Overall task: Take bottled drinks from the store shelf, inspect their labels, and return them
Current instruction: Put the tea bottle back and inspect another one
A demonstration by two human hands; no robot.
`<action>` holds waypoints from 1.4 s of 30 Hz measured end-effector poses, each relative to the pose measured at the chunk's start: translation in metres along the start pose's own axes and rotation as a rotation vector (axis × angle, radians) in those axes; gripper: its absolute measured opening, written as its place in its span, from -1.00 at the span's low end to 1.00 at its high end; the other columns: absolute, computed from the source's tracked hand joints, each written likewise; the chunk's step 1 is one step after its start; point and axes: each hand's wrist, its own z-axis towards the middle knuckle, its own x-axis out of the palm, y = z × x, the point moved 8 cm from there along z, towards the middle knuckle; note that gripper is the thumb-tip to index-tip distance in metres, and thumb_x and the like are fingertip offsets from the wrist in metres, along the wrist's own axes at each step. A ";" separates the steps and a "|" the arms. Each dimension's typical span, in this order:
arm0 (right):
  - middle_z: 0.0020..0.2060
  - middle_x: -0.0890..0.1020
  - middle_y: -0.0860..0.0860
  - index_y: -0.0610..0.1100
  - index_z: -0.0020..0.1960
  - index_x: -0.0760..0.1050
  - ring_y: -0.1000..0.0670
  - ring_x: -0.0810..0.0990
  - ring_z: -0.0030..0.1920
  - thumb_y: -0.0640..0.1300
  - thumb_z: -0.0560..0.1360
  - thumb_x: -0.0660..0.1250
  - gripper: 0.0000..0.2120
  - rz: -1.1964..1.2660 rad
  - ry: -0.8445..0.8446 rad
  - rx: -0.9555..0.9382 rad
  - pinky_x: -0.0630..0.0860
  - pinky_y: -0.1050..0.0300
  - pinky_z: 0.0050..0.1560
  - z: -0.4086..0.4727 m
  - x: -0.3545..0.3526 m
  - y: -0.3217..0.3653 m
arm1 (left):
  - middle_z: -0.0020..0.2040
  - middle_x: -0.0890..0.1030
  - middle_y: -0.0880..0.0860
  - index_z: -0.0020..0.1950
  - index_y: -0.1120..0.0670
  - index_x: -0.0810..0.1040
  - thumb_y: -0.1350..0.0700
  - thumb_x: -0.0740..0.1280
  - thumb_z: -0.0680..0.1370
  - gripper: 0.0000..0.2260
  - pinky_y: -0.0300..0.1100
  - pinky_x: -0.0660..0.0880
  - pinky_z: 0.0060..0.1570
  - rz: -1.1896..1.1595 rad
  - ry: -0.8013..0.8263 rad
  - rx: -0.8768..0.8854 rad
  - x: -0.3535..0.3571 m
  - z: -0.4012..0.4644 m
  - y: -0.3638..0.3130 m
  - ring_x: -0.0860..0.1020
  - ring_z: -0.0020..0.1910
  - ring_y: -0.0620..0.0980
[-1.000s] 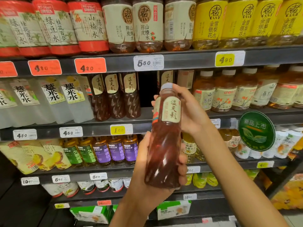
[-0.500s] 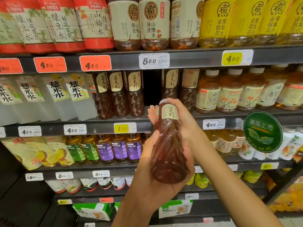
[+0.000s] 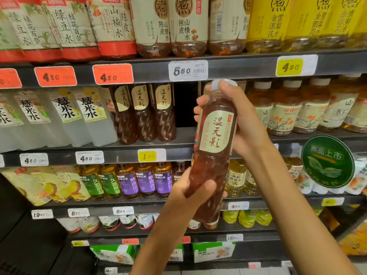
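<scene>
A tall bottle of reddish-brown drink (image 3: 213, 155) with a cream label and a pale cap stands nearly upright in front of the shelves, label facing me. My right hand (image 3: 238, 120) grips its neck and upper body from behind, thumb near the cap. My left hand (image 3: 188, 190) grips the lower half, thumb across the front. Three matching bottles (image 3: 145, 114) stand on the middle shelf (image 3: 178, 133) to the left, beside a dark gap (image 3: 185, 104).
The top shelf carries red, cream and yellow labelled bottles (image 3: 186, 26). White pouches (image 3: 65, 116) sit at middle left, amber bottles (image 3: 284, 108) at middle right. Purple and green labelled bottles (image 3: 143, 179) fill the shelf below. A round green sign (image 3: 327, 161) sticks out at right.
The bottle has come up from a forward tilt to nearly upright and closer to me, its label now turned squarely toward me. Both hands keep their grip.
</scene>
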 end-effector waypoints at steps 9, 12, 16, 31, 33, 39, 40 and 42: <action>-0.05 0.70 -0.04 -0.07 0.18 0.49 -0.14 0.68 0.01 0.13 0.55 0.18 -0.65 -0.333 0.120 -0.113 0.61 0.01 -0.01 -0.015 0.018 0.021 | -0.12 0.67 -0.12 0.03 -0.23 0.51 0.06 0.53 0.29 -0.60 -0.37 0.54 -0.24 0.306 -0.153 0.269 -0.016 0.016 -0.030 0.64 -0.20 -0.20; -0.04 0.68 -0.02 -0.10 0.18 0.50 -0.08 0.66 0.02 0.24 0.43 0.34 -0.51 -0.297 0.189 -0.196 0.57 0.05 0.01 -0.024 0.026 0.021 | -0.04 0.65 -0.24 0.08 -0.15 0.48 0.16 0.57 0.31 -0.54 -0.45 0.50 -0.14 0.356 -0.199 0.297 -0.021 0.025 -0.025 0.62 -0.04 -0.26; 0.02 0.63 0.00 -0.12 0.16 0.49 -0.10 0.60 0.09 0.20 0.39 0.41 -0.50 -0.456 0.460 -0.176 0.49 0.03 0.10 -0.035 0.041 0.009 | -0.08 0.66 -0.22 0.11 -0.03 0.47 0.26 0.58 0.29 -0.50 -0.52 0.47 -0.15 0.382 -0.226 0.280 -0.026 0.033 -0.014 0.59 -0.04 -0.34; 0.00 0.65 -0.13 -0.16 0.11 0.49 -0.17 0.62 0.04 0.08 0.36 0.49 -0.55 -0.034 0.481 -0.113 0.52 -0.07 0.08 -0.020 0.028 0.000 | -0.13 0.69 -0.07 0.06 0.04 0.55 0.03 0.53 0.14 -0.49 -0.27 0.53 -0.13 0.325 0.053 0.178 -0.028 0.026 -0.010 0.64 -0.11 -0.11; -0.01 0.66 -0.14 -0.15 0.05 0.56 -0.15 0.64 0.04 0.08 0.32 0.51 -0.58 0.104 0.372 -0.056 0.55 -0.10 0.11 -0.010 0.015 -0.008 | -0.13 0.70 -0.10 0.03 -0.03 0.60 -0.10 0.55 0.13 -0.50 -0.31 0.53 -0.13 0.244 0.098 0.139 -0.027 0.021 -0.009 0.65 -0.10 -0.11; -0.16 0.67 -0.06 -0.17 0.11 0.48 -0.03 0.66 -0.13 0.04 0.49 0.30 -0.69 0.094 -0.053 0.021 0.58 0.04 -0.04 0.005 -0.028 -0.035 | 0.17 0.62 0.05 0.29 -0.05 0.46 -0.27 0.41 0.39 -0.45 -0.10 0.52 0.12 0.121 0.090 0.052 -0.026 0.023 -0.003 0.59 0.16 0.02; -0.16 0.67 -0.06 -0.16 0.10 0.48 -0.03 0.66 -0.13 0.03 0.50 0.28 -0.71 0.050 -0.077 0.005 0.58 0.04 -0.05 0.005 -0.030 -0.034 | 0.18 0.62 0.00 0.26 -0.14 0.48 -0.22 0.36 0.45 -0.59 -0.11 0.53 0.14 0.138 0.078 0.060 -0.027 0.025 -0.004 0.58 0.19 -0.01; -0.15 0.69 -0.06 -0.14 0.08 0.50 -0.04 0.67 -0.11 0.03 0.49 0.30 -0.72 -0.039 -0.101 -0.023 0.60 0.03 -0.04 0.007 -0.031 -0.032 | 0.12 0.64 -0.08 0.11 -0.31 0.54 -0.20 0.25 0.50 -0.80 -0.17 0.55 0.11 0.182 0.033 0.050 -0.027 0.029 -0.007 0.59 0.15 -0.09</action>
